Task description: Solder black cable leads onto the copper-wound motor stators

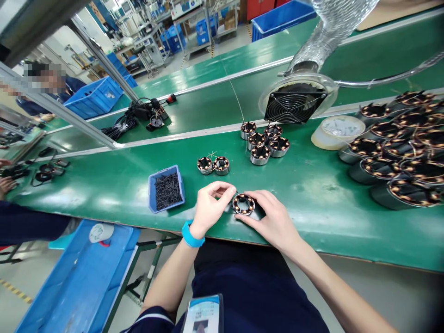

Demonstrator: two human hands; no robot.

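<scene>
A motor stator (243,204) with copper windings rests near the green bench's front edge. My right hand (268,215) grips it from the right, thumb at the near side and fingers at the far side. My left hand (213,203), with a blue wristband (192,234), is pinched closed just left of the stator's rim; what the fingertips hold is too small to make out. Left of that hand stands a blue bin (150,194) full of short black tubes (168,190). Two stators (221,165) with wires sticking up are beyond my hands.
Several stators (260,155) stand farther back, and many more crowd the right (405,194). A fan (294,106) on a foil duct (322,37) sits behind, beside a round tub (338,132). Co-workers are at left. A blue tray (79,282) lies below the bench's left side.
</scene>
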